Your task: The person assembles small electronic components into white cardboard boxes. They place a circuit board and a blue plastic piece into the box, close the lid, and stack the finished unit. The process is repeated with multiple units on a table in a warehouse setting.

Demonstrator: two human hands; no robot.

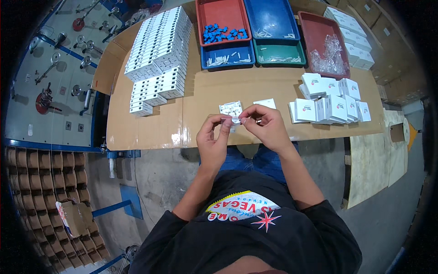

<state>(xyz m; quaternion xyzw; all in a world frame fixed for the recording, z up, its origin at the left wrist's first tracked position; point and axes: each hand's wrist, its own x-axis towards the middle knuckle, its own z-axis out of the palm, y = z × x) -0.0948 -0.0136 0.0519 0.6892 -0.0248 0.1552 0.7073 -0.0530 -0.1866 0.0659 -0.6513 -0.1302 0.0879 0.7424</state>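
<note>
My left hand point(213, 139) and my right hand point(270, 129) meet over the near edge of the cardboard-covered table. Thumb and forefinger of each are pinched on a small whitish, see-through piece point(235, 120) stretched between them; it is too small to name its kind. Just beyond the fingertips lies a white square housing point(224, 109), with small white parts in it. To its right, behind my right hand, rests a flat white square piece point(264, 103), partly covered by that hand.
Tall stacks of white square units point(157, 43) stand at left. Along the back are a red tray point(223, 13) with blue parts, blue point(269, 13) and green point(279, 63) trays with small white pieces, and a red tray point(315, 27) of clear plastic. White boxes point(336, 108) are piled at right.
</note>
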